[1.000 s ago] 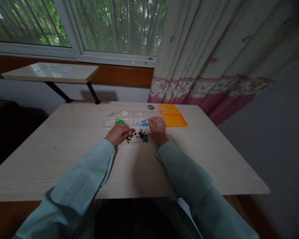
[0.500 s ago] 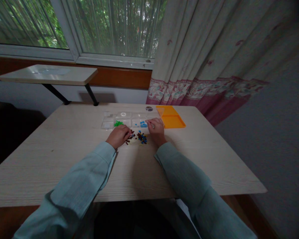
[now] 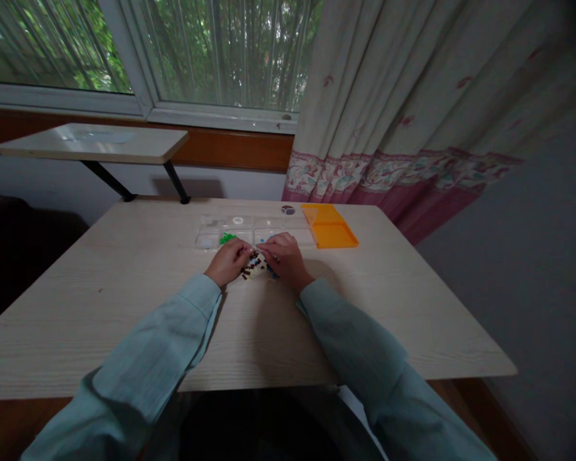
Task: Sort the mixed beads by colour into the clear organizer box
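My left hand (image 3: 229, 261) is closed, its fingertips pinched together over a pile of small pieces (image 3: 251, 271) in dark brown and pale cream. My right hand (image 3: 287, 259) reaches in from the other side, its fingers drawn together close to the left fingertips. Whatever lies between the fingers of either hand is too small to name. Small blue pieces (image 3: 271, 271) show partly beneath the right hand. Just behind both hands lies a clear compartment box (image 3: 205, 238). One of its front compartments holds green pieces (image 3: 227, 238); another, half hidden by the right hand, holds a few blue ones.
An open orange plastic case (image 3: 335, 235) lies at the right end of the clear box. A round dark sticker or disc (image 3: 288, 210) is at the table's back. On the left a small raised shelf (image 3: 96, 144) stands on black legs. A curtain (image 3: 365, 128) hangs behind the table.
My right hand has moved left and toward me, from the blue pieces' compartment to the pile beside my left hand. The left hand has stayed nearly in place.
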`<state>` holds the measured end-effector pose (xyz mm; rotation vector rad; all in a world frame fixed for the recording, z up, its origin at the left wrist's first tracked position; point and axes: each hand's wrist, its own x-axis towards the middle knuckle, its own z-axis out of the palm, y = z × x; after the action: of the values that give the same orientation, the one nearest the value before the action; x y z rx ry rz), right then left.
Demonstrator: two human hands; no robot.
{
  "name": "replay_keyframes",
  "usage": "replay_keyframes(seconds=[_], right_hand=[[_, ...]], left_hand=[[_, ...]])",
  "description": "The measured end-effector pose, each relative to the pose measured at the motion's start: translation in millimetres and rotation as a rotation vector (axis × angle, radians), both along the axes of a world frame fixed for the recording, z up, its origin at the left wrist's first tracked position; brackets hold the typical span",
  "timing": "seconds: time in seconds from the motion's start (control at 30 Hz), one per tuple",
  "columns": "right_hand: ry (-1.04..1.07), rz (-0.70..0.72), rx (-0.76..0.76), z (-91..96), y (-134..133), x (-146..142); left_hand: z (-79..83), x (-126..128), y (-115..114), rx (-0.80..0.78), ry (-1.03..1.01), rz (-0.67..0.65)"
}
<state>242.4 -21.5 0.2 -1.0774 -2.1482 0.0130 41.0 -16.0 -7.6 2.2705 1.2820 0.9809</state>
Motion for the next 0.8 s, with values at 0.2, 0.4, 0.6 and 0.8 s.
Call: replay_keyframes(seconds=[0.2,0.4,0.6,0.8], right_hand=[[0.071,-0.053,-0.024,-4.6,4,4],[0.189,-0.136,0.003,-12.0,14,12],[0.253,-0.145,0.037,-15.2,18,13],[0.255,-0.144,0.043,-14.7,17,13]], left_hand=[[3.7,-8,2,0.074,0.14,-0.025],[5.3,-12,1,0.103,0.256,-0.038],[5.6,-6,-1,0.104,0.336,0.005],[5.0,-4,-1,0.111,0.337,-0.009]])
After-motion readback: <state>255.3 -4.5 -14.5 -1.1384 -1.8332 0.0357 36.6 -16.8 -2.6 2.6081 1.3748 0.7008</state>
